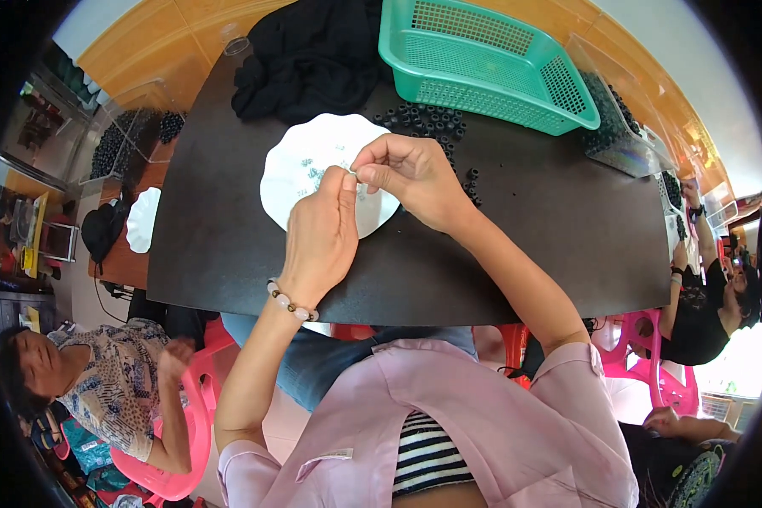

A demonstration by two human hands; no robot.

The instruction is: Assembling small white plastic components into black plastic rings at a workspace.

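My left hand [323,224] and my right hand [415,178] meet fingertip to fingertip above a white scalloped plate [284,190]. Both are closed in a pinch on something tiny between them, too small to make out. Small greyish bits [311,168] lie scattered on the plate. Just beyond my right hand, many small black ring-shaped pieces [432,121] are spread over the dark table [559,229]. A beaded bracelet [289,302] circles my left wrist.
A green plastic basket [491,97] and a bunched black cloth [313,63] lie at the table's far side. Clear bins [622,148] of black pieces stand far right and left. People sit on pink chairs [190,432] at both sides. A second white plate [143,220] is at left.
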